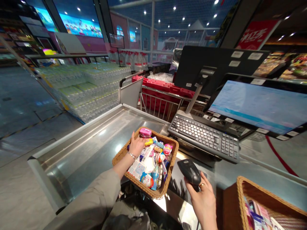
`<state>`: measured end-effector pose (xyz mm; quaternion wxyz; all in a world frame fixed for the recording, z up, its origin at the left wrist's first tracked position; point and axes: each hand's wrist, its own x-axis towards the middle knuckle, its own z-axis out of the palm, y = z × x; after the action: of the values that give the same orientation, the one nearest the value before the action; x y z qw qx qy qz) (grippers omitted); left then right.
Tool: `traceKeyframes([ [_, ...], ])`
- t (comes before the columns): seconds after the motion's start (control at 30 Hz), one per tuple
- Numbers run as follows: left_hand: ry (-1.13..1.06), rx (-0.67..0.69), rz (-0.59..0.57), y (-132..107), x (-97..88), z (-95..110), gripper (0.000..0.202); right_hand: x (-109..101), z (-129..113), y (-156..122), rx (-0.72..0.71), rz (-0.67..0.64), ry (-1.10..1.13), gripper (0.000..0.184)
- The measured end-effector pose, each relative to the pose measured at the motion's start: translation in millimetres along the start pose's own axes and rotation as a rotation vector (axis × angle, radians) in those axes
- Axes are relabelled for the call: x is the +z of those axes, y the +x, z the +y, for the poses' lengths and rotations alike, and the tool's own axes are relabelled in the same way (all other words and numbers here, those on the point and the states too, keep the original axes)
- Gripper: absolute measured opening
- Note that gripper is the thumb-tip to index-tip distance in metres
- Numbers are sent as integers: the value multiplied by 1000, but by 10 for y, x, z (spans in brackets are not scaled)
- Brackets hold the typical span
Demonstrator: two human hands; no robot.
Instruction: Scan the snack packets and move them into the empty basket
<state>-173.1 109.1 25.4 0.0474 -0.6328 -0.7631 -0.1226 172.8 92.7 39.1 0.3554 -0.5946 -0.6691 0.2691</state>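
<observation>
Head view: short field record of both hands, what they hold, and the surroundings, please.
Setting: steel checkout counter
Left hand: in wicker basket of small packets, touching pink packet at far rim
Right hand: grips black scanner
Nearby: keyboard, screen, second basket at right

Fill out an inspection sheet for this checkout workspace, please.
Surface: steel counter, shiny, with lamp glare.
Job's things: wicker basket heaped with small packets; pink pack at its far rim; scanner beside it.
Clutter: second basket with packets, lower right.
Hands: left hand in the basket, fingers at the pink pack; right hand grips the scanner.
Cables: nothing seen.
Surroundings: keyboard and lit screen behind the counter; trolley beyond; stacked bottled water at left.
</observation>
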Motion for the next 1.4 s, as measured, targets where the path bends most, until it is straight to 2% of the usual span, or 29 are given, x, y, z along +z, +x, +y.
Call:
traceKeyframes([
  [0.2,-81,-33,30,-91,-111,16,24,-43,-51,-7,13,0,31,46],
  [0.4,-509,-254,-15,-179,-196,7,30,-55,-35,-32,-1,12,31,44],
  [0.67,-957,-238,-117,-195,-231,88,49,-73,-5,-86,-36,37,27,42],
  [0.83,-1107,-272,-146,-202,-183,137,53,-116,-21,-109,7,25,28,43],
  [1.03,-1054,-274,-145,-226,-121,167,51,-172,-1,-130,1,37,29,44],
  [1.2,-812,-271,-88,-267,-117,170,50,-188,1,-147,-21,48,31,42],
  [1.4,-540,-224,-118,-270,-61,112,36,-202,-19,-144,1,42,27,41],
])
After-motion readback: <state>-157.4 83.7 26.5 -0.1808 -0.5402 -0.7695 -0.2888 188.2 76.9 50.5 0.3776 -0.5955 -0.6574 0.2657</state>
